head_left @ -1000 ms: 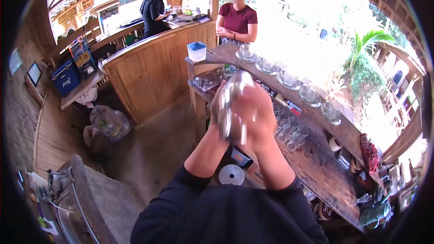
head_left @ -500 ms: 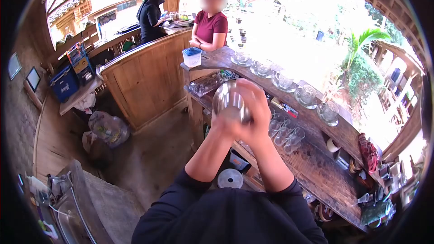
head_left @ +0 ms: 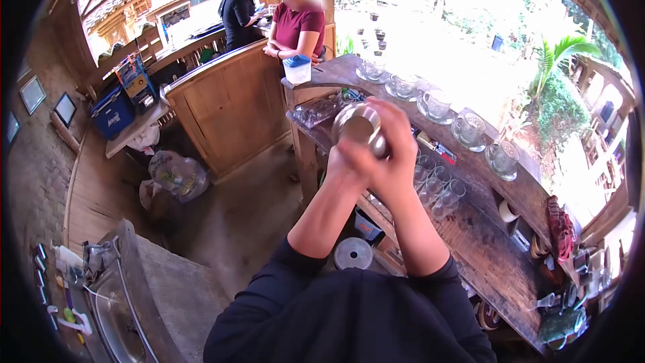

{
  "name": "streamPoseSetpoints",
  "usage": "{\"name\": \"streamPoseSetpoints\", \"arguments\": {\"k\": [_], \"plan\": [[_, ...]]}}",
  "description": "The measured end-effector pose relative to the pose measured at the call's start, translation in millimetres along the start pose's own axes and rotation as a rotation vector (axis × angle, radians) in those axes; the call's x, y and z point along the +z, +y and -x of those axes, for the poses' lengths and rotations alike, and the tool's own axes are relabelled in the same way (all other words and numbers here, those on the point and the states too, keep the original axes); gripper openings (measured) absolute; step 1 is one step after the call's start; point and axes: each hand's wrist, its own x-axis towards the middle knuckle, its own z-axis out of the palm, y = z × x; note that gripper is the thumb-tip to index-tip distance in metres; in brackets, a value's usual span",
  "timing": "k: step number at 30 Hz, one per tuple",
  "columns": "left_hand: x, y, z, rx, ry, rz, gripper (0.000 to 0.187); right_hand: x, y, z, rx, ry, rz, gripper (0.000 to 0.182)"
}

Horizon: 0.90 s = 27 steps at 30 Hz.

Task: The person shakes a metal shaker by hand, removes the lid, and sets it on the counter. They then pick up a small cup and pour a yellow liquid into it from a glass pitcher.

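Holding: the left hand (head_left: 354,160) and the right hand (head_left: 399,136) are raised together, both closed around one steel vessel (head_left: 358,128).
Steel vessel: it is up in the air before the person's body, not resting on anything, with a round end turned toward the camera. Whether it has a separate lid, I cannot tell.
Left hand's place: it is at the lower side of the vessel, near the turned end; blur hides how each finger lies.
Right hand's place: it wraps the right side, the fingers reaching over the top.
Weight: I judge it light enough for two hands; the contents are not visible, so a load may be shifting inside.
Surface: it looks hard, stiff and smooth, so it should not yield under pressing. With moisture it could become slippery; a fall would more probably dent than break it.
Better hold: one palm on each end, fingers along the body, in case there is a loose cap.
Upper ledge (head_left: 334,67): glass cups (head_left: 435,104) on saucers are in a row, fragile by their look.
Lower counter (head_left: 490,249): drinking glasses (head_left: 440,191) stand grouped, beyond the right forearm.
Far end: a white tub (head_left: 297,72) with blue lid, near a person in maroon (head_left: 299,33).
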Motion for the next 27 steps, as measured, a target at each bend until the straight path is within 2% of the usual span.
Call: {"name": "streamPoseSetpoints", "arguments": {"k": [2,4,5,6,7,8,9,10,11,12,13,14,16,17,18,20,22,23,24,25,27], "plan": [[6.2,6.8,2.4,-0.232,0.043,1.285,0.046,-15.2,-24.8,-11.9,0.172,0.053,-0.117,0.056],[0.1,40.5,3.8,-0.271,-0.192,1.373,0.052,-33.6,-45.8,-21.6,-0.315,-0.041,-0.105,0.052],[24.3,51.0,1.8,0.318,-0.466,1.322,0.061,-49.3,-63.6,-23.5,-0.420,-0.229,-0.097,0.049],[-28.2,52.9,-12.4,-0.362,-0.559,1.598,0.075,-35.3,-56.9,-6.9,-0.743,-0.116,-0.308,0.052],[-5.2,67.5,-5.8,-0.079,-0.584,1.477,0.080,-53.3,-71.4,-14.8,-0.854,-0.123,-0.254,0.029],[19.2,79.9,6.2,0.186,-0.588,1.347,0.086,-58.4,-62.9,-19.9,-0.870,-0.126,-0.260,0.029],[22.3,74.9,5.7,0.163,-0.537,1.302,0.088,-60.4,-51.1,-18.7,-0.786,-0.139,-0.248,0.030],[25.4,69.3,-0.7,0.052,-0.447,1.358,0.080,-59.4,-37.3,-14.8,-0.695,-0.152,-0.238,0.033],[25.7,37.4,-6.8,0.045,-0.428,1.361,0.080,-56.9,-24.0,-8.9,-0.598,-0.167,-0.227,0.036],[23.3,-11.6,-11.6,0.032,-0.298,1.570,0.067,-49.8,-7.5,-3.6,-0.277,-0.238,-0.269,0.042],[22.1,-38.6,-13.7,0.020,-0.160,1.772,0.057,-39.4,-4.6,-21.1,-0.176,-0.046,-0.153,0.046],[34.0,-0.9,-25.8,-0.113,-0.069,1.821,0.055,-37.6,-5.4,-26.1,0.260,-0.049,-0.248,0.049],[47.6,24.5,-17.1,-0.037,0.009,1.335,0.059,-66.2,-30.4,-50.7,-0.024,-0.037,-0.292,0.046],[53.9,46.4,-13.5,-0.030,0.003,1.335,0.059,-80.4,-46.1,-58.2,-0.246,-0.096,-0.224,0.044],[61.7,72.9,-6.0,-0.084,-0.069,1.408,0.068,-91.8,-57.6,-57.3,-0.460,-0.156,-0.154,0.042],[73.4,105.4,6.1,-0.199,-0.212,1.545,0.087,-94.3,-69.0,-44.0,-0.796,-0.019,-0.266,0.037],[86.0,96.4,5.5,-0.078,-0.401,1.309,0.087,-105.4,-57.9,-40.2,-0.721,-0.040,-0.238,0.037],[98.2,90.3,10.5,-0.222,-0.684,1.842,0.088,-111.5,-48.6,-34.7,-0.641,-0.062,-0.209,0.037],[101.3,92.5,11.5,-0.251,-0.130,1.526,0.082,-113.5,-40.4,-28.0,-0.558,-0.086,-0.181,0.037],[103.1,80.7,14.3,-0.260,-0.127,1.527,0.082,-106.3,-22.8,-28.4,-0.425,-0.078,-0.152,0.042],[102.0,28.4,10.7,-0.260,0.040,1.523,0.063,-98.9,2.7,-33.4,-0.104,-0.107,-0.147,0.052]]}}
